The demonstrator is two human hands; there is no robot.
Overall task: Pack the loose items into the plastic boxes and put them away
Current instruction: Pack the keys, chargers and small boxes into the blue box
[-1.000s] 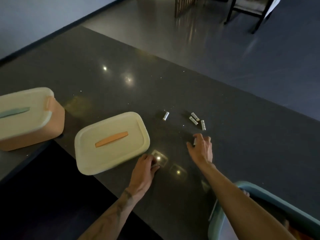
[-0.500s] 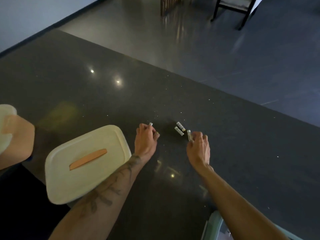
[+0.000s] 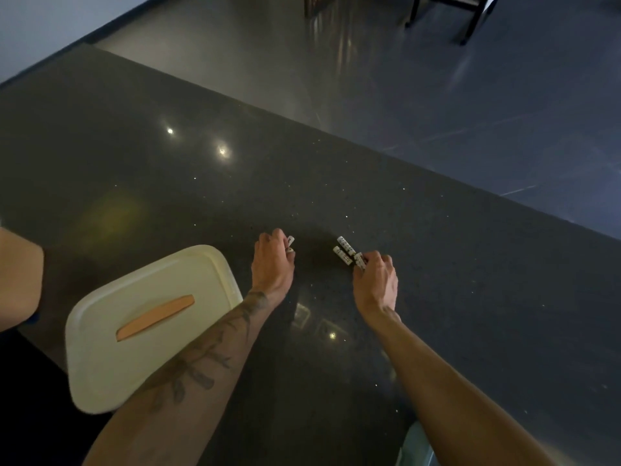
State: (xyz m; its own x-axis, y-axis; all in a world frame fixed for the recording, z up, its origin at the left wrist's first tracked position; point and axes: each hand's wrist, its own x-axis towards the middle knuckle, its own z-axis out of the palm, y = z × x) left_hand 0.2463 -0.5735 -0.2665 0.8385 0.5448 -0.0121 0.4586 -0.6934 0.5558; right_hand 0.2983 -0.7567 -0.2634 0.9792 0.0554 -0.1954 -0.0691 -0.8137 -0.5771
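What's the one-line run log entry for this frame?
stage: gathering | left hand: shut on battery | right hand: closing on batteries on countertop | lidded box: closed

Our left hand [image 3: 273, 264] has left the lid [image 3: 148, 327] and closed on a battery [image 3: 290, 244]; our right hand [image 3: 374, 280] reached another battery [image 3: 360, 260].

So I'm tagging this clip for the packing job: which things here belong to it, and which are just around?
Job:
batteries on the countertop
cream lid
peach box
teal box
left hand
right hand

Just around:
chair
floor
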